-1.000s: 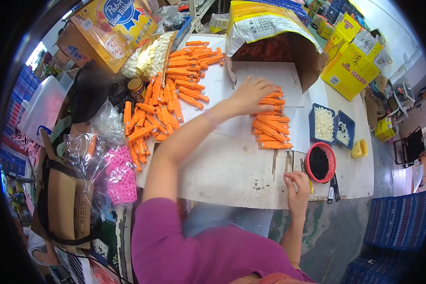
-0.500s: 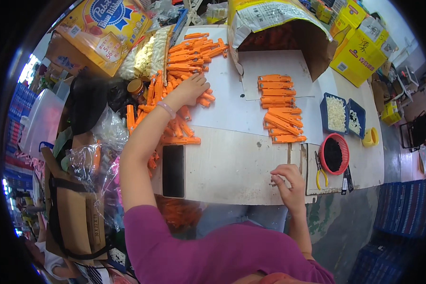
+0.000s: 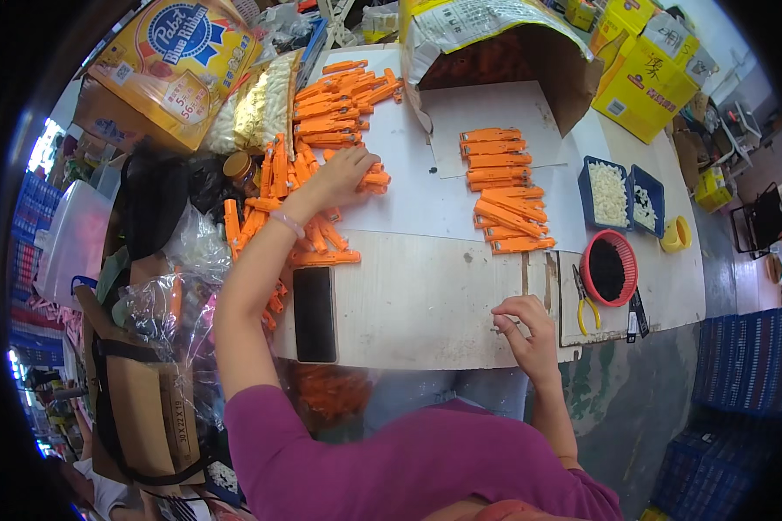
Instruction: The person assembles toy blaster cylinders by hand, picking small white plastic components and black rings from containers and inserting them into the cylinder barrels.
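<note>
My left hand (image 3: 346, 176) rests on the right edge of a heap of slim orange plastic pieces (image 3: 328, 108) with small metallic ends. Its fingers curl over some of them; the fingertips are partly hidden, so I cannot tell whether one is gripped. My right hand (image 3: 530, 334) is above the table's near edge, thumb and fingers pinched on a tiny dark thing too small to name. Farther off on the right, more of these orange pieces lie in a column (image 3: 506, 191), mostly side by side, a few slanted. A black phone (image 3: 314, 314) lies below the heap.
At right are blue trays of white bits (image 3: 610, 193), a red basket of black bits (image 3: 609, 267), yellow-handled pliers (image 3: 589, 314) and a yellow cup (image 3: 676, 234). A large open bag (image 3: 495, 30) stands at the back. Cartons (image 3: 169, 74) and plastic bags crowd the left.
My left hand has drawn slightly toward me along the heap's edge. My right hand keeps its pinch in nearly the same place. The whole view has shifted a little.
</note>
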### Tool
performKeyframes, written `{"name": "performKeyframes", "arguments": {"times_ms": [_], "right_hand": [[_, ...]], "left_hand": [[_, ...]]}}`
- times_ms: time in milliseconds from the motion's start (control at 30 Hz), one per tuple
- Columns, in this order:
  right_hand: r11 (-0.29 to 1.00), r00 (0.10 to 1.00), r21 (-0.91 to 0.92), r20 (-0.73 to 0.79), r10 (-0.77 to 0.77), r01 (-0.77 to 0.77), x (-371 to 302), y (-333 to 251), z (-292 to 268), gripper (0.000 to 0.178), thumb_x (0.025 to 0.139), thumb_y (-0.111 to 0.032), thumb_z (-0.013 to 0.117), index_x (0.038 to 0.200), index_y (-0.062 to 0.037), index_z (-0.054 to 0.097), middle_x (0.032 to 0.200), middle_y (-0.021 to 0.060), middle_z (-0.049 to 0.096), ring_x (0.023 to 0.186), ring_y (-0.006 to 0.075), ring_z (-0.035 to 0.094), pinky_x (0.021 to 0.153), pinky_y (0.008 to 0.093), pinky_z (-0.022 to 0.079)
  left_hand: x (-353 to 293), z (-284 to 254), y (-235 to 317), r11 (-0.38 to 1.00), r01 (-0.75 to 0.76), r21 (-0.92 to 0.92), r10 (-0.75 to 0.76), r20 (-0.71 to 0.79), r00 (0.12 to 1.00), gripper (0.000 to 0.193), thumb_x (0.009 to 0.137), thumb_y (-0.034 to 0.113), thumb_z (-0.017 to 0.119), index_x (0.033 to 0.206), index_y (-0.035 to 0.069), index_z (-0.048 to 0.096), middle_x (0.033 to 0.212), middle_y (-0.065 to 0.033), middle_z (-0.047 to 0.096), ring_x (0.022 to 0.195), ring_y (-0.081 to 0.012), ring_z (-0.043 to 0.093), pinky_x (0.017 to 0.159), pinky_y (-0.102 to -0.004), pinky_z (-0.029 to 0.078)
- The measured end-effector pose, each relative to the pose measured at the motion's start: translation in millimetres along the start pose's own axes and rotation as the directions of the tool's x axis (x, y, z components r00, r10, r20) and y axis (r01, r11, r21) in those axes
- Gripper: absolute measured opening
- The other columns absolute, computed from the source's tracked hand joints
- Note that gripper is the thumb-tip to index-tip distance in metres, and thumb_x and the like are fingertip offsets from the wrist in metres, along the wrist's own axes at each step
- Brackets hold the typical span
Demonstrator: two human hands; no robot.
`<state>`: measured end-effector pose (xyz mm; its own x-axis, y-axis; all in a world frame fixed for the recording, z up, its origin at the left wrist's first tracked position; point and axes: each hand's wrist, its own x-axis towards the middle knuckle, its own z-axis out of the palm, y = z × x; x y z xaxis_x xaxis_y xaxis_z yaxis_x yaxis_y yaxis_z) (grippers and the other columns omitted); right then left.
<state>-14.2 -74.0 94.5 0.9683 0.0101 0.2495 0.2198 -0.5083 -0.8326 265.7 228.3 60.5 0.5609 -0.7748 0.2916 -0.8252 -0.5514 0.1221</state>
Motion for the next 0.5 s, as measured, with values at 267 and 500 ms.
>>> {"name": "performKeyframes", "arguments": {"times_ms": [267, 500], "right_hand": [[0.969, 0.999, 0.243, 0.011, 0.032, -0.033, 5.4, 5.5, -3.9, 0.007, 0.081, -0.003, 0.064, 0.087, -0.0019, 0.064, 0.095, 0.0098, 0.063, 0.094, 0.023, 0.058, 0.083, 0.033, 0.045], [0.582, 0.981, 0.812, -0.079, 0.176, -0.039, 18.1, 1.6, 37.5, 0.008, 0.098, -0.015, 0.045, 0.099, -0.0064, 0.046, 0.135, 0.0235, 0.044, 0.126, 0.0274, 0.043, 0.107, 0.0383, 0.032]], "left_hand": [[-3.7, -11.6, 165.2, 0.139, 0.085, -0.987, -0.493, 0.005, 0.87, 0.049, 0.075, 0.002, 0.069, 0.115, 0.008, 0.041, 0.099, -0.0052, 0.05, 0.091, -0.0142, 0.055, 0.072, -0.0282, 0.049], [-8.7, 53.3, 266.3, 0.157, 0.184, -0.97, -0.573, 0.062, 0.817, 0.069, 0.07, 0.005, 0.074, 0.126, 0.009, 0.034, 0.109, -0.0054, 0.048, 0.101, -0.0148, 0.052, 0.083, -0.0309, 0.047]]}}
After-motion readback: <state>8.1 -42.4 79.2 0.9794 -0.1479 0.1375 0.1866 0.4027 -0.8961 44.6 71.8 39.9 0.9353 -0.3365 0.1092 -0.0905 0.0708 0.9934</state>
